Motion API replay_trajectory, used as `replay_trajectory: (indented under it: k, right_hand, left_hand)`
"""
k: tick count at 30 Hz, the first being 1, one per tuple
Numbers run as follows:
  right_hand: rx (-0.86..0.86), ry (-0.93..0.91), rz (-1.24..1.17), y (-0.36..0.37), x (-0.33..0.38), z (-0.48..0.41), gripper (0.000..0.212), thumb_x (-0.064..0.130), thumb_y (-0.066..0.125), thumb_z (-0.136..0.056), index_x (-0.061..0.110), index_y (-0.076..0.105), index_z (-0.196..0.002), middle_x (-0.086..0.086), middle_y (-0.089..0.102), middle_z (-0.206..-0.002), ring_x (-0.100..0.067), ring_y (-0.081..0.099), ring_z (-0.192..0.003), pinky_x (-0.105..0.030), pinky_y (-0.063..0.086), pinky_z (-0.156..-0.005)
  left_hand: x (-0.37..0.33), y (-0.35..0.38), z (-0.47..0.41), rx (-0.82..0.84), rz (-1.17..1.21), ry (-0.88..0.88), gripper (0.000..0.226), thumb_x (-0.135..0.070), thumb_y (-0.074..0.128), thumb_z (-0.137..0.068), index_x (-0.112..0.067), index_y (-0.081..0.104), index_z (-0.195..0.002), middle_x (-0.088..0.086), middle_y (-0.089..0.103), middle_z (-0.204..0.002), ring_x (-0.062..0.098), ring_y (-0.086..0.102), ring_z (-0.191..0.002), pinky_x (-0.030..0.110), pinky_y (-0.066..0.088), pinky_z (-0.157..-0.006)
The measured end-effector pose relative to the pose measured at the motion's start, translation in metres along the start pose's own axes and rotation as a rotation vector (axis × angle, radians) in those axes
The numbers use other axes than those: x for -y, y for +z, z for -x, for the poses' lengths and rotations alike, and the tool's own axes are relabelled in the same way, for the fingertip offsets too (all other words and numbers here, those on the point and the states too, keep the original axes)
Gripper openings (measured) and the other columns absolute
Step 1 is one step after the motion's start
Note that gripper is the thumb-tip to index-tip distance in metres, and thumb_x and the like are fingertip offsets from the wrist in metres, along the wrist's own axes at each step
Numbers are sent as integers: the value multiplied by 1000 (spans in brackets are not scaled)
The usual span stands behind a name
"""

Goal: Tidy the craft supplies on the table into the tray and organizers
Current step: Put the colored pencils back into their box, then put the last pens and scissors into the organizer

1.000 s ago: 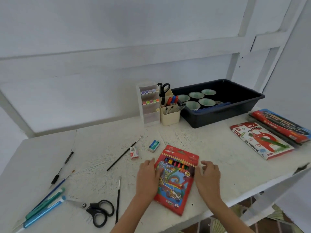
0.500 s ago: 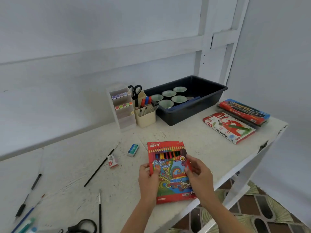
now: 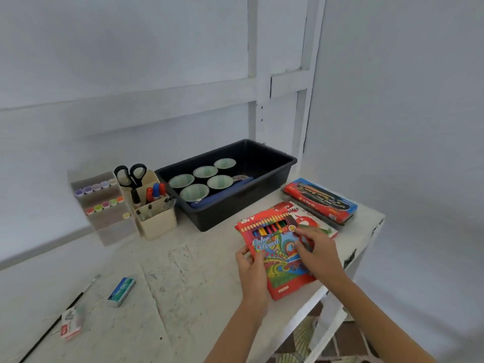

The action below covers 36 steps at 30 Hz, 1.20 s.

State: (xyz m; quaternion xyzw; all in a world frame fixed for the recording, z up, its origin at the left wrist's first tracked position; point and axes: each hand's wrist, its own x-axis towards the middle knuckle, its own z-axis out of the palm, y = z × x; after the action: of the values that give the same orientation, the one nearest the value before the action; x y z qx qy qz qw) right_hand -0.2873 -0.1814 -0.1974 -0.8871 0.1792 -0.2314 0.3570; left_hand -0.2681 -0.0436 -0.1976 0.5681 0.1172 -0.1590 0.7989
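A red box of colour pencils (image 3: 275, 244) is held over the table's right side, its far end overlapping the oil pastels box (image 3: 318, 224). My left hand (image 3: 251, 268) pinches its left edge. My right hand (image 3: 318, 254) grips its right edge with fingers across the front. Behind them stands the black tray (image 3: 277, 163), holding several pale green cups (image 3: 205, 172) and a blue pouch (image 3: 222, 192). A cream pen holder (image 3: 157, 224) with scissors and markers and a clear marker organizer (image 3: 104, 205) stand left of the tray.
A flat red and blue box (image 3: 319, 199) lies at the far right corner. A blue-green eraser (image 3: 121, 288), a small red and white pack (image 3: 70, 323) and a thin black brush (image 3: 49, 328) lie on the table's left part. The table edge runs close on the right.
Both hands have lifted the pencil box and carried it right and away, toward the oil pastels box. My view has turned right, so the scissors and pens at the left are out of sight.
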Motion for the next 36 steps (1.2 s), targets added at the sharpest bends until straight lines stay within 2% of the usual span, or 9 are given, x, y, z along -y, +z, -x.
replay_trajectory:
  k: [3,7,15,19,22,25,27,31,36]
  right_hand:
    - [127,34,64,-7,-29,-30,43,24,61,-89,12,52,-130,-8,49,-132,-18,50,-118,-26,47,-93]
    - [257,-33,165,-11,-53,-52,48,30,52,-94,15,42,-139,-4,37,-142,-11,36,-129,-16,38,-95]
    - [210,-268,264,-8,-76,-62,41,32,47,-96,14,48,-134,0,41,-142,-9,33,-132,-17,30,-101]
    - [239,-293,239,-4,-84,-71,43,28,43,-98,14,43,-139,0,37,-148,-9,29,-138,-15,22,-104]
    - [280,-329,292,-5,-87,-79,46,17,55,-93,8,46,-137,-6,38,-147,-17,31,-139,-22,27,-107]
    - [233,-379,354,-5,-83,-81,55,6,89,-54,2,69,-106,-14,67,-112,-27,65,-105,-35,54,-82]
    - [177,-437,369,-5,-74,-78,56,7,94,-37,3,73,-89,-11,72,-88,-25,70,-80,-35,57,-65]
    - [139,-488,195,10,-46,-72,26,-7,78,-64,4,71,-86,-9,70,-83,-27,66,-77,-33,51,-71]
    - [337,-528,-24,53,8,-48,27,-5,62,-82,12,70,-101,0,68,-99,-14,61,-92,-26,48,-83]
  left_hand:
    - [13,37,-20,-50,-4,-22,23,-19,53,-95,-20,41,-115,1,61,-96,17,67,-78,26,54,-54]
    - [42,67,-50,-178,-72,-2,21,-21,53,-95,-21,42,-112,5,61,-103,21,67,-84,40,59,-71]
    - [47,108,-76,-455,-343,114,41,-14,57,-91,-10,43,-130,10,41,-121,26,54,-110,44,53,-88]
    - [48,111,-81,-461,-420,179,50,-13,61,-89,-16,39,-133,8,43,-124,21,54,-110,40,53,-87]
    - [48,109,-82,-437,-400,188,47,-15,65,-86,-18,41,-126,2,44,-117,20,56,-108,42,54,-86]
    - [43,105,-78,-389,-468,207,43,-17,67,-84,-18,41,-119,-3,40,-110,17,55,-108,36,55,-86]
    - [40,99,-75,-358,-514,227,42,-20,68,-84,-18,42,-117,-5,38,-110,14,53,-111,31,53,-88]
    - [26,74,-60,-417,-582,340,35,-22,62,-89,-24,47,-120,-11,39,-114,4,45,-109,13,42,-85]
    - [4,17,-38,-539,-518,410,27,-14,56,-92,-33,48,-109,-18,49,-107,-1,51,-99,6,42,-78]
